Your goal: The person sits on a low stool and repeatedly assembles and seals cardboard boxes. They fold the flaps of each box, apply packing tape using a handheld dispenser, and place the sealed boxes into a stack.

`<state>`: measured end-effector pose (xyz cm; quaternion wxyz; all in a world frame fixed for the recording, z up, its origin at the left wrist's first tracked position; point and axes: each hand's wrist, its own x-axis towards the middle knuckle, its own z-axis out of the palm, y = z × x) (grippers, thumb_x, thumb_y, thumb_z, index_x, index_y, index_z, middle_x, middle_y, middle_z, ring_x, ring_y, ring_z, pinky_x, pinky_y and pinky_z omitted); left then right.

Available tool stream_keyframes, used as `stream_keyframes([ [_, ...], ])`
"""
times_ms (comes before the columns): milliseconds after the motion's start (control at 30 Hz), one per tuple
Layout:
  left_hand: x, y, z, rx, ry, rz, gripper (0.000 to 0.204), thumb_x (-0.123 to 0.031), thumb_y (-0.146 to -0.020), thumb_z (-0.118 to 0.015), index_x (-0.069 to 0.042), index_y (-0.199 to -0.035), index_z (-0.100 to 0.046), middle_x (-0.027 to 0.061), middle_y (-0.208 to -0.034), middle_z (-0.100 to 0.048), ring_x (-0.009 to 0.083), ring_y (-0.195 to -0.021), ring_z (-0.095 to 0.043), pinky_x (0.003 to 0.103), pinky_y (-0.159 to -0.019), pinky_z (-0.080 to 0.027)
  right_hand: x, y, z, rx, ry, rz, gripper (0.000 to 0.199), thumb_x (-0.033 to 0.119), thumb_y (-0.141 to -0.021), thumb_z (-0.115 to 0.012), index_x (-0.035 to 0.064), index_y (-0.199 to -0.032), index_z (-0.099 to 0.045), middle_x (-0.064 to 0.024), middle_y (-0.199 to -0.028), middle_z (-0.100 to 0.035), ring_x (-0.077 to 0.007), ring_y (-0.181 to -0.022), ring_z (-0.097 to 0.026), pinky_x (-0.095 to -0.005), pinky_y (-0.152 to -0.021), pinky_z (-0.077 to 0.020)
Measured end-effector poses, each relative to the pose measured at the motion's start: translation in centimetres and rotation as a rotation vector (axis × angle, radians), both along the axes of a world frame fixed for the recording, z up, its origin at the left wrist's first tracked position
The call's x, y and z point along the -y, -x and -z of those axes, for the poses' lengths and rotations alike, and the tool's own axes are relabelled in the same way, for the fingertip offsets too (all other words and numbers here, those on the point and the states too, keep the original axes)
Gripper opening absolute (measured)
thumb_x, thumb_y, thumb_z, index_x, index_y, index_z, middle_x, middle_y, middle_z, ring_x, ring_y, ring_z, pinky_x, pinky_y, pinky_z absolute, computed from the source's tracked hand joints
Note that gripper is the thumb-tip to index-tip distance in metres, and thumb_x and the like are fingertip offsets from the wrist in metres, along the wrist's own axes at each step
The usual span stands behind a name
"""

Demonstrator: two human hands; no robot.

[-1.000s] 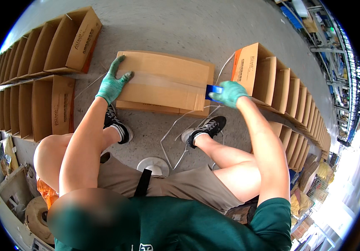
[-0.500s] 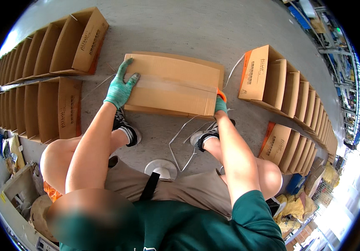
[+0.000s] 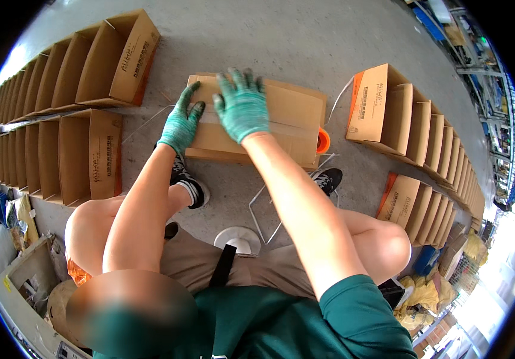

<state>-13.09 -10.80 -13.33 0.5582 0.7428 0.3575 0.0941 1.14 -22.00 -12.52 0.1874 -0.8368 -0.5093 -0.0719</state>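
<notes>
Grey floor (image 3: 239, 36) spreads under everything. On it stand long rows of open cartons, two at the left (image 3: 132, 66) and two at the right (image 3: 368, 102). Between them, in front of the person, lies the box (image 3: 296, 107), flat and with its top closed. More cardboard shows beneath it (another box or only a support, I cannot tell).

I judge that the box is rather light and stiff along its edges, while the broad top may give in when pressed at the middle. It should not be fragile. Gloves could slip on the strip of tape (image 3: 290, 130), less on bare cardboard, so a good hold would be at the two short ends, near the lower corners.

The right hand (image 3: 244, 110) is over the top, palm down, fingers spread, a little blurred; it grips nothing, and whether it presses or only hovers I cannot tell. The left hand (image 3: 181, 127) rests at the left end, thumb well apart from the fingers, not closed around anything.

White strap (image 3: 257, 224) lies loose on the floor. Smaller, an orange ring (image 3: 327, 141) is at the right end of the box, away from both hands.
</notes>
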Motion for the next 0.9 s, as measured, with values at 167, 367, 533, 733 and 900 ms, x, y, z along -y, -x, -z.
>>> stream_keyframes([
  [167, 0.0, 0.4, 0.8, -0.077, -0.137, -0.01, 0.063, -0.032, -0.106, -0.044, -0.032, -0.158, -0.011, 0.0238, -0.145, -0.048, 0.0385, -0.13, -0.052, 0.046, -0.109, -0.04, 10.0, -8.6, 0.0, 0.043, 0.186, 0.156, 0.047, 0.038, -0.097, -0.051, 0.0148, -0.138, -0.052, -0.0158, -0.138, -0.052, -0.0403, -0.133, -0.044, -0.0549, -0.112, -0.0334],
  [367, -2.4, 1.6, 5.1, -0.174, -0.122, -0.04, 0.057, -0.044, -0.107, -0.034, -0.012, -0.153, -0.033, 0.0234, -0.141, -0.053, 0.0372, -0.129, -0.052, 0.043, -0.108, -0.04, 12.7, -10.6, 1.3, -0.816, -0.111, 0.374, 0.062, 0.054, -0.099, -0.045, 0.0139, -0.147, -0.043, -0.017, -0.146, -0.048, -0.035, -0.138, -0.041, -0.0484, -0.111, -0.0371],
  [533, -1.7, -0.7, -0.7, -0.128, 0.512, -0.354, 0.093, -0.078, -0.091, -0.036, -0.007, -0.151, -0.038, 0.0158, -0.155, -0.039, 0.0297, -0.142, -0.034, 0.044, -0.118, -0.025, 13.8, -13.9, -1.6, -1.25, -0.276, 0.525, 0.083, 0.068, -0.096, -0.04, 0.0036, -0.148, -0.04, -0.0158, -0.148, -0.047, -0.0289, -0.14, -0.041, -0.04, -0.109, -0.0392],
  [733, 2.6, -4.8, -16.7, 0.399, 0.689, -0.229, 0.086, -0.074, -0.093, -0.041, -0.011, -0.152, -0.032, 0.0125, -0.151, -0.042, 0.0272, -0.136, -0.042, 0.045, -0.112, -0.035, 21.5, -19.9, -19.3, -1.394, -0.871, 0.256, 0.045, 0.045, -0.097, -0.058, 0.0063, -0.12, -0.062, -0.0121, -0.115, -0.063, -0.0245, -0.105, -0.06, -0.038, -0.092, -0.051],
  [900, 7.4, -11.4, -19.2, 0.804, 0.374, 0.183, 0.051, -0.043, -0.1, -0.052, -0.012, -0.141, -0.047, 0.0073, -0.137, -0.054, 0.0203, -0.128, -0.049, 0.037, -0.11, -0.037, 34.8, -17.1, -29.0, -1.5, -0.926, 0.379, 0.084, 0.074, -0.093, -0.038, 0.0097, -0.148, -0.04, -0.0164, -0.151, -0.043, -0.0337, -0.14, -0.039, -0.0643, -0.111, -0.03],
])
